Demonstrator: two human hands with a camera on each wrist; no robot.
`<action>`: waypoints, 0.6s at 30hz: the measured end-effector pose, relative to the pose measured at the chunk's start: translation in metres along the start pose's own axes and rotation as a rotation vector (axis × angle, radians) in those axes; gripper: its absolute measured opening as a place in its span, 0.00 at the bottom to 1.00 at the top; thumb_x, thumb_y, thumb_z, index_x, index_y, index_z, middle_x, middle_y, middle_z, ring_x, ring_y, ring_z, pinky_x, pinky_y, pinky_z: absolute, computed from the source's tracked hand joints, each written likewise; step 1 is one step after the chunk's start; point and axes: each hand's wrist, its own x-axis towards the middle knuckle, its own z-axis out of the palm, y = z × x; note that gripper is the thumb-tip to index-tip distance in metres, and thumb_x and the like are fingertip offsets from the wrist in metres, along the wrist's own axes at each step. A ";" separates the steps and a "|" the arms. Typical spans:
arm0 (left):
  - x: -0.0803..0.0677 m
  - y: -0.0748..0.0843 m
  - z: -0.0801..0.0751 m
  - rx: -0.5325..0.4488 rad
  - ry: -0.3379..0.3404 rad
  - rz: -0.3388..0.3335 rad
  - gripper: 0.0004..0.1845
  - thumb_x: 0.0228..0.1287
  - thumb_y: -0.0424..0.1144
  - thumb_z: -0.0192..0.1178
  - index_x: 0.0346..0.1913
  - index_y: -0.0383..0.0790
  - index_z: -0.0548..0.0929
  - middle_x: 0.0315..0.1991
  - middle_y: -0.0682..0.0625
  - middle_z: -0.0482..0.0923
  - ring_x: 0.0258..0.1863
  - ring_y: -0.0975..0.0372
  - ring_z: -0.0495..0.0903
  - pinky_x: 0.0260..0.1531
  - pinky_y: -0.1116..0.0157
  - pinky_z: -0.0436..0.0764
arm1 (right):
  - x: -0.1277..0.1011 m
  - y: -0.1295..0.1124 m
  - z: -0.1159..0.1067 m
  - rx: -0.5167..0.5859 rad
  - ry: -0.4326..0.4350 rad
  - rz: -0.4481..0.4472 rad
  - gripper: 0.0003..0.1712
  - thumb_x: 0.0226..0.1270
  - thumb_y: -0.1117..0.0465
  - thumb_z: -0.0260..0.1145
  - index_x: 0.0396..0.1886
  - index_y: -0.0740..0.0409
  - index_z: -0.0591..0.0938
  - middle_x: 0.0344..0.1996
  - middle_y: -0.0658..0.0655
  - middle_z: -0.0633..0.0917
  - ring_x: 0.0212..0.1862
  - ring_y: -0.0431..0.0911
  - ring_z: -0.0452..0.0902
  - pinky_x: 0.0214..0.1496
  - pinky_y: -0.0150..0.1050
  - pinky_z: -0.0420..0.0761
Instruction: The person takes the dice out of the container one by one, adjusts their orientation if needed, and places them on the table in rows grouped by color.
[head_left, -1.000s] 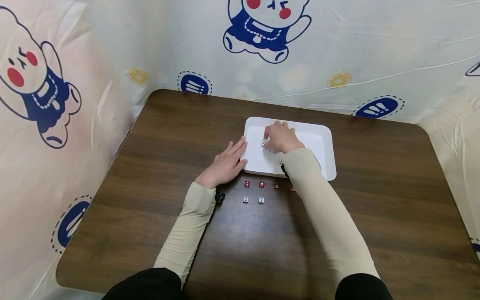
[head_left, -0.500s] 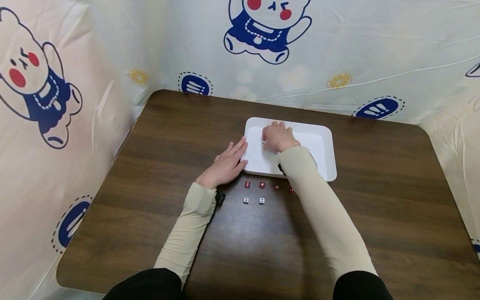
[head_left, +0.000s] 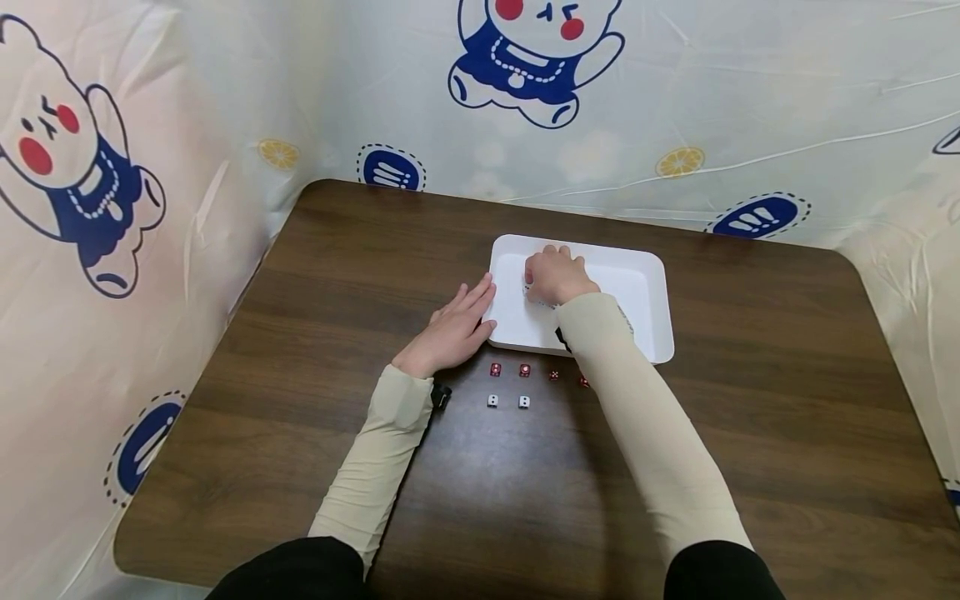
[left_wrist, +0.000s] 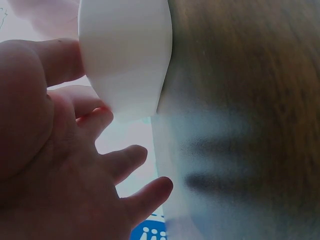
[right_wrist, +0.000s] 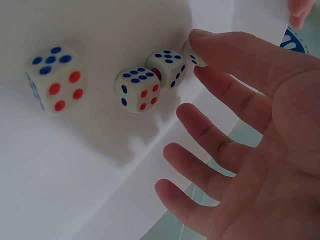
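My right hand (head_left: 557, 276) is down inside a white tray (head_left: 652, 312). In the right wrist view, its thumb and forefinger pinch a white die (right_wrist: 193, 56), partly covered by the fingertips; the other fingers are spread. Right beside that lies a second white die (right_wrist: 170, 65), then a third white die (right_wrist: 137, 90). Another white die (right_wrist: 56, 77) sits farther off in the tray. My left hand (head_left: 450, 329) touches the tray's left side with extended fingers, and the left wrist view has its thumb and fingers at the tray wall (left_wrist: 125, 55).
In front of the tray, red dice stand in a row, among them a left red die (head_left: 496, 369) and a red die (head_left: 524, 370). Below them are a white die (head_left: 492, 401) and a white die (head_left: 524, 402). The brown table (head_left: 315, 275) meets a printed curtain (head_left: 375, 75).
My right hand has shifted slightly left and closed its thumb and forefinger around a white die in the tray. The left hand has stayed at the tray's side.
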 end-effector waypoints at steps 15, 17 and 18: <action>0.000 0.001 0.000 0.002 0.001 0.001 0.32 0.76 0.50 0.41 0.77 0.48 0.47 0.79 0.59 0.35 0.78 0.49 0.39 0.69 0.39 0.52 | 0.001 0.000 0.002 -0.017 0.000 0.000 0.05 0.62 0.60 0.64 0.37 0.55 0.82 0.45 0.60 0.75 0.52 0.56 0.64 0.65 0.60 0.61; 0.000 0.001 0.000 0.003 0.001 0.002 0.32 0.76 0.50 0.41 0.77 0.48 0.47 0.79 0.59 0.35 0.78 0.49 0.39 0.69 0.39 0.52 | 0.002 0.000 0.002 -0.015 -0.001 -0.001 0.05 0.63 0.60 0.64 0.37 0.55 0.82 0.45 0.60 0.75 0.52 0.56 0.64 0.65 0.60 0.61; 0.000 0.001 -0.001 0.003 0.000 0.002 0.32 0.76 0.50 0.41 0.77 0.48 0.47 0.79 0.59 0.35 0.78 0.49 0.39 0.69 0.39 0.52 | 0.002 0.000 0.002 -0.015 -0.001 -0.002 0.05 0.63 0.60 0.64 0.36 0.56 0.81 0.45 0.60 0.75 0.52 0.56 0.64 0.65 0.61 0.60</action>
